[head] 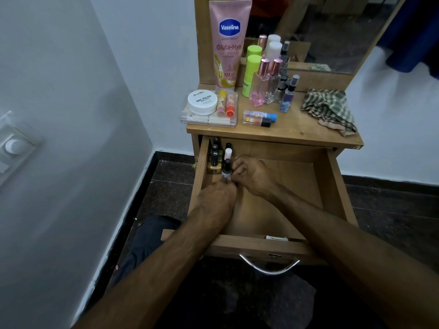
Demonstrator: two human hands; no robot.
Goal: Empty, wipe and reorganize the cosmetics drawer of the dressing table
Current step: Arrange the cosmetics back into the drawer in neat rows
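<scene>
Reaching into the open drawer [332, 186], your right hand [251, 176] pinches a small bottle [226, 168]; your left hand's [217, 198] grip is hidden.

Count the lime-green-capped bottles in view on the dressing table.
2: one green-capped bottle stands on the tabletop right of the Vaseline tube; the second green cap, directly behind it, looks like its mirror reflection. Others may be hidden.

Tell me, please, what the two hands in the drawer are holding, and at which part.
Both hands, left hand and right hand, pinch a small bottle with a white cap, low on its body near the base. The exact finger contact is partly hidden.
</scene>
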